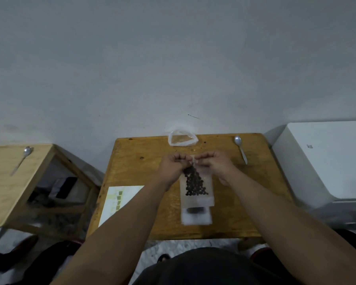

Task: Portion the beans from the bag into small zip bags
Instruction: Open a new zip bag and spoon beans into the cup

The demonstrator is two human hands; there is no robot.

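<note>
A small clear zip bag [195, 190] holding several dark beans hangs over the middle of the wooden table [140, 171]. My left hand [174, 166] and my right hand [215, 163] both pinch its top edge, fingertips nearly touching. Below it another small zip bag [196, 215] lies flat near the table's front edge, with something dark inside. At the table's far edge lies the larger clear plastic bag [182, 138], crumpled and open, looking nearly empty.
A metal spoon [241, 149] lies at the table's back right. A white sheet with small squares [116, 200] rests at the front left. A second wooden table [12, 177] with its own spoon [22, 159] stands left. A white appliance [327, 161] stands right.
</note>
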